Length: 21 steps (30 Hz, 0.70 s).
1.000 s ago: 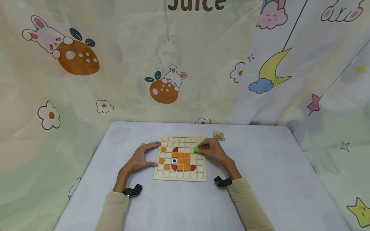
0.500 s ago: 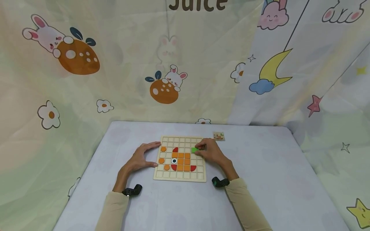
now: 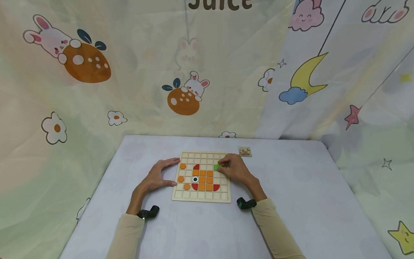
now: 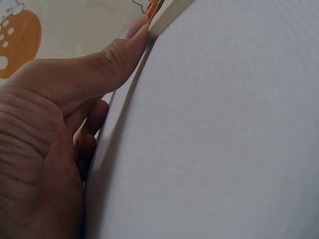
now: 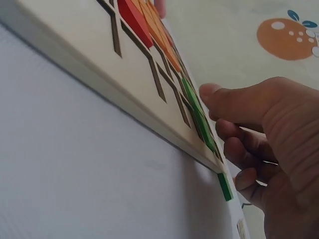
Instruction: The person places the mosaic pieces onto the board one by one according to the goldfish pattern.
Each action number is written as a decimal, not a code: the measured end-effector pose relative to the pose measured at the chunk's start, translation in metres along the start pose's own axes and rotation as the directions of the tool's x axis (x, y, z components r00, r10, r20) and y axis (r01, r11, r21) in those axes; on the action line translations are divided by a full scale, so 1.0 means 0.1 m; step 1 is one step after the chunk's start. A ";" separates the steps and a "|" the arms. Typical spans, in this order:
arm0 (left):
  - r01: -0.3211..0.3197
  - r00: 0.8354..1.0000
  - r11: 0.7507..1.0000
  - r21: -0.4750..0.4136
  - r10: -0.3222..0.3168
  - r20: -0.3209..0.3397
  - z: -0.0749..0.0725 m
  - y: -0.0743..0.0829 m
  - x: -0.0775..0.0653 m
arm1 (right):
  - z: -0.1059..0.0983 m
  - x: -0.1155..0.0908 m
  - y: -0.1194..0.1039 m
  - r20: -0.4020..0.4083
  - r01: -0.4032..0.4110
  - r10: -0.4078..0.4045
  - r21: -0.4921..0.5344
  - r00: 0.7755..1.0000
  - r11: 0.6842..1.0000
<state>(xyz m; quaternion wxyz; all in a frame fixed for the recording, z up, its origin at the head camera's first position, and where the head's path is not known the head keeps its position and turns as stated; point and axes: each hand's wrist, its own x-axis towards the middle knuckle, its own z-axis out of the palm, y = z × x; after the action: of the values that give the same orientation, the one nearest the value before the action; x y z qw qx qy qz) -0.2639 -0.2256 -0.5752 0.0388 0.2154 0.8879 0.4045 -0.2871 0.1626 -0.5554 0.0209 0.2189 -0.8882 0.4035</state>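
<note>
A wooden grid board [image 3: 201, 197] lies flat, holding orange squares [image 3: 202, 181], red quarter-round pieces [image 3: 216, 187], orange discs [image 3: 180, 179] and an eye tile [image 3: 195, 179]. My left hand [image 3: 155, 177] rests against its left edge, thumb and forefinger spread; the thumb [image 4: 119, 59] touches the edge in the left wrist view. At the right side of the board, my right hand [image 3: 237, 168] has thumb and forefinger at a green square tile [image 3: 216, 167], apparently pinching it low on the grid. The forefinger's contact is hidden in the right wrist view, where the green tile [image 5: 192, 97] is seen edge-on.
Another green piece [image 5: 225, 186] sits just past the board's edge, below my right fingers. A small patterned card [image 3: 244, 151] lies behind the right hand on the white-covered table [image 3: 200, 230]. A printed cloth [image 3: 136, 72] hangs behind the table.
My right hand has shifted slightly left with the green tile, mostly in the first half second. The left hand keeps its place at the board's edge.
</note>
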 end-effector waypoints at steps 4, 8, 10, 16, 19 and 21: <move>0.003 1.000 1.000 0.003 -0.003 0.000 0.00 -0.01 0.00 | -0.07 0.00 0.08 -0.071 0.008 -0.007 0.017 0.997 1.000; 0.019 1.000 1.000 -0.002 -0.019 0.002 0.00 -0.01 -0.01 | -0.16 -0.01 0.16 -0.123 -0.015 0.017 0.017 0.992 1.000; 0.024 1.000 1.000 0.000 -0.024 0.003 -0.01 -0.01 -0.01 | -0.20 -0.01 0.20 -0.138 -0.039 0.040 0.009 0.990 0.999; 0.016 1.000 1.000 0.003 -0.016 -0.002 -0.01 -0.02 -0.01 | -0.29 -0.02 0.31 -0.154 -0.105 0.100 -0.028 0.983 0.994; 0.008 1.000 1.000 0.003 -0.008 -0.002 -0.01 -0.02 -0.01 | -0.31 -0.04 0.35 -0.141 -0.125 0.120 -0.030 0.983 0.992; 0.007 1.000 1.000 0.002 -0.007 0.000 -0.01 -0.02 -0.01 | -0.32 -0.04 0.36 -0.132 -0.126 0.120 -0.039 0.984 0.991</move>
<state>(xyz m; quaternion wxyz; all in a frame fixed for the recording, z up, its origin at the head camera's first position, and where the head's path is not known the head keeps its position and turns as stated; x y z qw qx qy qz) -0.2640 -0.2278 -0.5762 0.0399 0.2121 0.8891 0.4036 -0.3019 0.2078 -0.5604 0.0586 0.1367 -0.9061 0.3962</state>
